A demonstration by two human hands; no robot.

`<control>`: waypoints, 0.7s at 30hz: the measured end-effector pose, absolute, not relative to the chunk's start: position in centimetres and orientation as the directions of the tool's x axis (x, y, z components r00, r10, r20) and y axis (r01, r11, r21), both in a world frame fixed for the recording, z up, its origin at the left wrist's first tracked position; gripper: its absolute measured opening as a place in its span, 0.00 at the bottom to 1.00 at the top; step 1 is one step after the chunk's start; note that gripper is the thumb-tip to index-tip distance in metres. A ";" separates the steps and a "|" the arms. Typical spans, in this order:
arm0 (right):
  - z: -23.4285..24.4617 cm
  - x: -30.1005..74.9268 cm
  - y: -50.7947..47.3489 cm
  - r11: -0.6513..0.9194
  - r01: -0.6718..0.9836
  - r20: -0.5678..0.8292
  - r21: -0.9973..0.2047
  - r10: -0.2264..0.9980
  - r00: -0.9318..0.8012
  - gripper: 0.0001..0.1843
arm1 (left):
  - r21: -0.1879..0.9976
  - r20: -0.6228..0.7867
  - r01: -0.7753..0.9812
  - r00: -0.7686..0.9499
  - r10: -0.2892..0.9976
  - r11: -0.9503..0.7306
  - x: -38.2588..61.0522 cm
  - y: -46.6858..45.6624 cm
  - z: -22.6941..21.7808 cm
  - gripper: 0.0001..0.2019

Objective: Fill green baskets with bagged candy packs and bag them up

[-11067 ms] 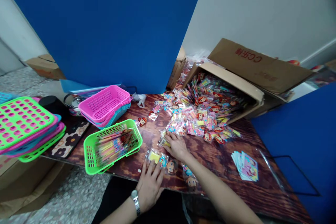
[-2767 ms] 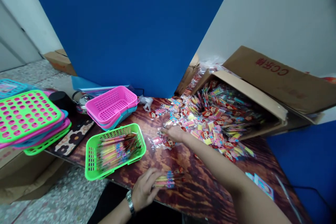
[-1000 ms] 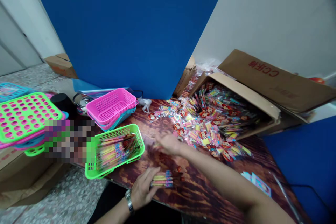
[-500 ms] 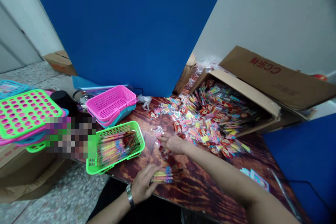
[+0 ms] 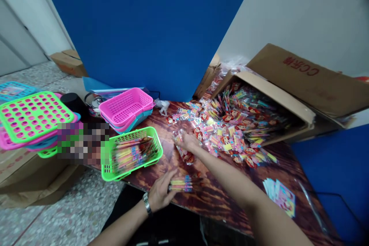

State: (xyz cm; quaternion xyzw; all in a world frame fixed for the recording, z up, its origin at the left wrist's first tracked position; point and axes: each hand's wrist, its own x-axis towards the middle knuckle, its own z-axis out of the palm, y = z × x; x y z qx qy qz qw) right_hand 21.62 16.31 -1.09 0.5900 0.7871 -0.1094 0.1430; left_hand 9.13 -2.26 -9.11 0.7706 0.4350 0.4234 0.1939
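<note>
My left hand (image 5: 160, 192), a watch on its wrist, is closed around the left end of a small bundle of colourful stick packets (image 5: 183, 183) at the table's front edge. Beyond it, my right hand (image 5: 190, 142) has its fingers curled down on another clear-wrapped stick packet (image 5: 188, 157) with a red-haired cartoon figure; the fingertips are partly hidden. A green basket (image 5: 157, 138) to the left of my hands holds many similar packets lying lengthwise. To the right, a loose heap of packets (image 5: 227, 138) spreads over the table.
An open carton (image 5: 276, 88) on its side spills packets at the right. Nested pink and blue baskets (image 5: 125, 109) stand behind the green one. More stacked baskets (image 5: 37, 117) are at far left. Printed cards (image 5: 281, 196) lie front right. A blue panel (image 5: 150, 34) rises behind.
The view has shifted slightly. My right hand's fingers, stretched over the packet before, now curl on it. My left hand keeps its bundle in nearly the same place.
</note>
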 end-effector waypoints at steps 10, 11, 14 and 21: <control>1.2 23.0 12.8 0.664 0.729 -0.324 -0.166 0.661 -0.676 0.30 | 0.719 0.450 0.462 0.261 0.854 -0.520 9.1 -2.4 -8.9 0.24; 1.2 23.4 12.2 0.713 0.682 -0.323 -0.162 0.615 -0.719 0.30 | 0.722 0.445 0.461 0.261 0.856 -0.516 9.1 -2.4 -8.9 0.24; 0.4 24.1 10.6 0.799 0.590 -0.350 -0.121 0.522 -0.778 0.37 | 0.729 0.433 0.459 0.265 0.862 -0.507 9.2 -2.3 -8.5 0.21; 0.0 26.3 10.7 0.758 0.618 -0.351 -0.209 0.532 -0.771 0.48 | 0.749 0.424 0.412 0.304 0.853 -0.519 9.3 -2.0 -7.8 0.16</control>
